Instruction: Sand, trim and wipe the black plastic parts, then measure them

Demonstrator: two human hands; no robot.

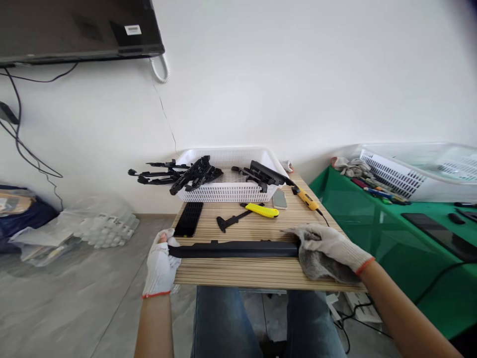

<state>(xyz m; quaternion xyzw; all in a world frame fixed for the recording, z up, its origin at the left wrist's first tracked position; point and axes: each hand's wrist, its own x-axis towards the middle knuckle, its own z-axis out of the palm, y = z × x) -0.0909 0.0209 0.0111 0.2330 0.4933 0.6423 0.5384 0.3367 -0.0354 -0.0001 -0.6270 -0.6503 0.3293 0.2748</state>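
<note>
Two gloved hands hold our long black strip (233,249) flat on the bench (261,272): left hand (161,266) clamped on its end, right hand (330,243) pressing a grey rag (316,266) there. We judge it light, stiff; ends grip best. Beyond, a white basket (231,191)

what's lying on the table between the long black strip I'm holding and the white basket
In the head view: a black phone, a yellow utility knife and a small black part.

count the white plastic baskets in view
2. One white basket sits at the back of the wooden table, with black plastic parts in and over it. The other lies on the green table at right, partly cut off by the picture edge.
</note>
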